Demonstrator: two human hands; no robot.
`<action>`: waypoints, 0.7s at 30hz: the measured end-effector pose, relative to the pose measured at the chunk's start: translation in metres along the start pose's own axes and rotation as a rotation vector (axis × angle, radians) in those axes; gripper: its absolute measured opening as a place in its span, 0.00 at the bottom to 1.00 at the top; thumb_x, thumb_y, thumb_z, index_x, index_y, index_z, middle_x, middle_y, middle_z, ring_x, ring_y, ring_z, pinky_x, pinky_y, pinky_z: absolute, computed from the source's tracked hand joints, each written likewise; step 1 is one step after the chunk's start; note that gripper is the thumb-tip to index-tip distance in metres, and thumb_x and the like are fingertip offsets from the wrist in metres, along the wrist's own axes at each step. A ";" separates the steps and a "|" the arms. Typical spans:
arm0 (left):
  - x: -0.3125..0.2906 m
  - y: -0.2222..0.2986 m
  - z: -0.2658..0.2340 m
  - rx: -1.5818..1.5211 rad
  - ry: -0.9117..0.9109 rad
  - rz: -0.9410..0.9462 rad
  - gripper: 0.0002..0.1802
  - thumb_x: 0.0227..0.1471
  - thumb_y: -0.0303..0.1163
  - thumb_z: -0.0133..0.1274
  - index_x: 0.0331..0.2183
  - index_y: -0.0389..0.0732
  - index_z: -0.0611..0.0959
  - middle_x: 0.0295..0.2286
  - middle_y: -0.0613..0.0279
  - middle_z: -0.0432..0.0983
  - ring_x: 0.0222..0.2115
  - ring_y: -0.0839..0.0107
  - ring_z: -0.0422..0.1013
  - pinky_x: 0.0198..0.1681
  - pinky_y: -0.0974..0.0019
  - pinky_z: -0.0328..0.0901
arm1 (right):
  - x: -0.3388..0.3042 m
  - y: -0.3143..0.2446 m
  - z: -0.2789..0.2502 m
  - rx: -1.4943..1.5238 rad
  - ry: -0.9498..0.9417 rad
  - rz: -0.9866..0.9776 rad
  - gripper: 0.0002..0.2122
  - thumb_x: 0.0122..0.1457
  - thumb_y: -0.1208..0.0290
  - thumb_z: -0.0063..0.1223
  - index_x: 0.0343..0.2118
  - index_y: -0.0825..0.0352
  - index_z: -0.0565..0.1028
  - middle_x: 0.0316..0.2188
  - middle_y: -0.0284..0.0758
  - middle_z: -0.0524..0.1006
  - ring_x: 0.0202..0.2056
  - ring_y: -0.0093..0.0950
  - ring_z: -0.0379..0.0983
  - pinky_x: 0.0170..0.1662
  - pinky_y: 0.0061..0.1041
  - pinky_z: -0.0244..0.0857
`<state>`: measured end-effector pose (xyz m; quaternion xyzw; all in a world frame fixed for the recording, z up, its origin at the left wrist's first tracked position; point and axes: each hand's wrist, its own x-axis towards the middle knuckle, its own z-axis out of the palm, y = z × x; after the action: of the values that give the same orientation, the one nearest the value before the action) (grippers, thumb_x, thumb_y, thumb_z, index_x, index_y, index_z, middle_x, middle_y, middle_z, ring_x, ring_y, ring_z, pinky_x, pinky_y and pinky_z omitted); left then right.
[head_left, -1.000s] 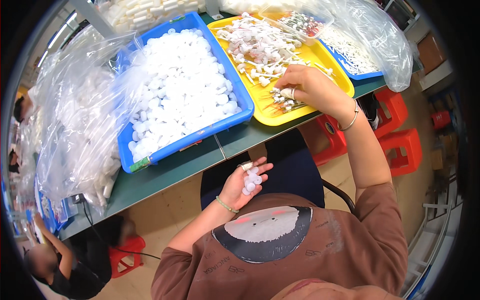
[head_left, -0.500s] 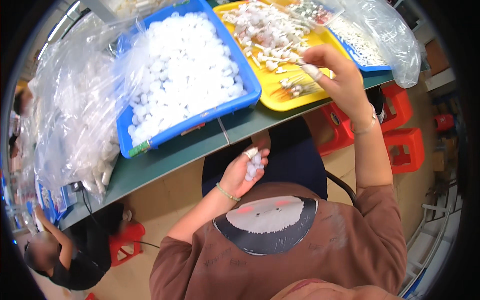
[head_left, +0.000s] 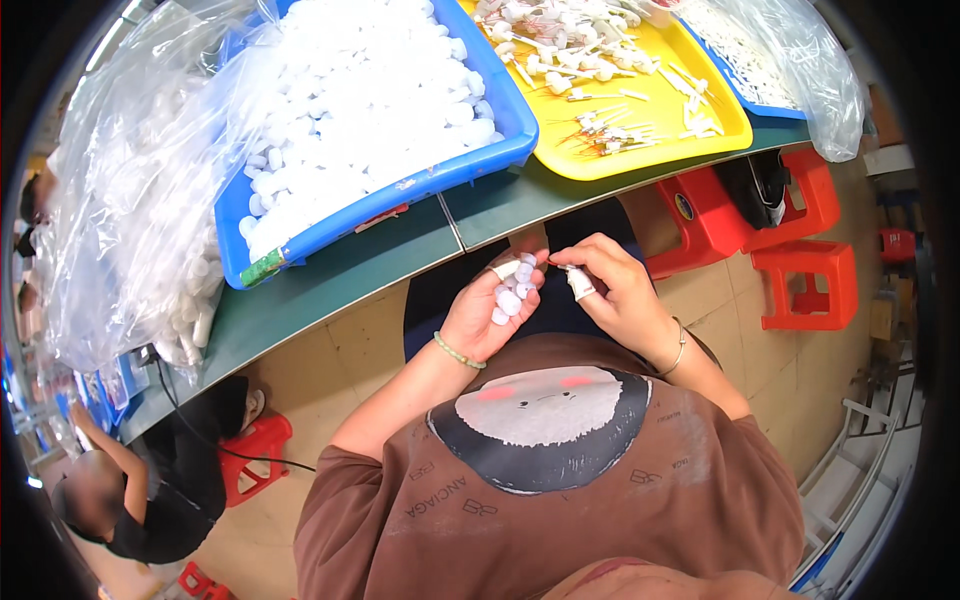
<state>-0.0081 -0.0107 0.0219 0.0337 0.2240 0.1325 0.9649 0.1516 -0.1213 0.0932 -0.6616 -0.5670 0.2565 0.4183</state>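
My left hand (head_left: 470,322) is palm up over my lap, its fingers curled round several small, rounded, translucent white plastic caps (head_left: 510,302). Right beside it, my right hand (head_left: 622,300) pinches a thin small piece with a reddish end (head_left: 555,264) between thumb and fingertips, close to the left fingertips; most of the piece is hidden. White tape wraps a digit on each hand. Similar white caps (head_left: 370,110) heap up in a blue tray (head_left: 400,195). A yellow tray (head_left: 570,162) holds white stemmed pieces and a cluster of small parts with reddish wires (head_left: 615,138).
Both trays stand on a green table (head_left: 330,272). Clear plastic bags (head_left: 130,190) of white parts lie at its left; another blue tray (head_left: 775,106) of small white pieces is far right. Red stools (head_left: 808,285) stand at right. A co-worker (head_left: 150,500) sits at lower left.
My right hand has come from above the yellow tray down to my left hand, bringing the thin piece. The left hand stays over my lap with the caps; the view has shifted slightly.
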 end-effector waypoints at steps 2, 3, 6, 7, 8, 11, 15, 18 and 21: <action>0.001 0.000 -0.001 0.007 0.005 0.015 0.14 0.58 0.28 0.46 0.46 0.37 0.74 0.41 0.58 0.75 0.38 0.72 0.73 0.38 0.71 0.72 | 0.000 0.002 0.002 -0.046 0.017 0.014 0.14 0.51 0.85 0.51 0.41 0.67 0.75 0.30 0.38 0.70 0.29 0.32 0.70 0.32 0.26 0.66; 0.002 0.000 -0.004 0.012 0.014 0.024 0.14 0.58 0.28 0.47 0.46 0.37 0.74 0.41 0.59 0.75 0.39 0.72 0.74 0.39 0.71 0.72 | 0.000 0.003 0.003 -0.068 0.024 0.021 0.14 0.50 0.85 0.51 0.41 0.67 0.74 0.30 0.38 0.70 0.29 0.33 0.70 0.32 0.27 0.66; 0.001 -0.001 -0.004 0.051 0.072 0.045 0.14 0.57 0.29 0.48 0.46 0.39 0.74 0.40 0.61 0.75 0.40 0.72 0.74 0.40 0.71 0.73 | -0.001 0.002 0.006 -0.107 0.034 -0.030 0.16 0.49 0.85 0.51 0.42 0.67 0.74 0.30 0.39 0.70 0.30 0.36 0.71 0.32 0.29 0.66; 0.000 -0.001 -0.003 0.068 0.097 0.050 0.14 0.57 0.29 0.49 0.46 0.39 0.74 0.40 0.62 0.75 0.40 0.72 0.74 0.39 0.71 0.73 | -0.002 0.003 0.008 -0.119 0.028 -0.041 0.16 0.49 0.85 0.51 0.42 0.67 0.74 0.31 0.39 0.70 0.30 0.36 0.71 0.33 0.30 0.66; -0.001 -0.001 -0.002 0.064 0.103 0.049 0.14 0.57 0.29 0.49 0.46 0.40 0.75 0.40 0.62 0.75 0.40 0.72 0.74 0.39 0.71 0.73 | -0.002 0.003 0.009 -0.131 0.023 -0.053 0.16 0.48 0.86 0.52 0.43 0.67 0.74 0.31 0.39 0.70 0.31 0.37 0.71 0.33 0.31 0.67; -0.002 -0.001 -0.001 0.053 0.117 0.043 0.14 0.58 0.30 0.49 0.46 0.41 0.75 0.40 0.63 0.75 0.40 0.73 0.74 0.39 0.71 0.73 | -0.004 0.003 0.012 -0.142 0.009 -0.055 0.18 0.47 0.86 0.52 0.43 0.67 0.74 0.31 0.39 0.70 0.31 0.38 0.71 0.33 0.33 0.67; -0.001 -0.001 -0.004 0.058 0.125 0.034 0.15 0.59 0.30 0.48 0.47 0.41 0.75 0.39 0.63 0.75 0.37 0.75 0.74 0.34 0.75 0.72 | -0.003 0.006 0.012 -0.203 0.022 -0.068 0.19 0.46 0.86 0.53 0.44 0.67 0.74 0.31 0.39 0.69 0.31 0.39 0.72 0.33 0.33 0.68; 0.001 -0.002 -0.012 0.032 0.076 0.037 0.16 0.59 0.30 0.47 0.49 0.41 0.74 0.40 0.64 0.74 0.34 0.77 0.72 0.28 0.78 0.69 | -0.002 0.002 0.010 -0.214 0.008 -0.068 0.20 0.46 0.87 0.53 0.45 0.67 0.73 0.32 0.40 0.69 0.31 0.40 0.72 0.33 0.34 0.68; 0.002 -0.001 -0.013 -0.006 0.057 0.027 0.18 0.58 0.29 0.48 0.51 0.43 0.72 0.43 0.64 0.72 0.32 0.77 0.69 0.25 0.80 0.66 | -0.003 0.003 0.013 -0.191 0.003 -0.076 0.21 0.45 0.87 0.53 0.45 0.68 0.73 0.32 0.41 0.69 0.31 0.41 0.72 0.33 0.34 0.68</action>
<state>-0.0119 -0.0109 0.0099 0.0300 0.2505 0.1469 0.9564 0.1421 -0.1208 0.0838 -0.6769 -0.6130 0.1840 0.3636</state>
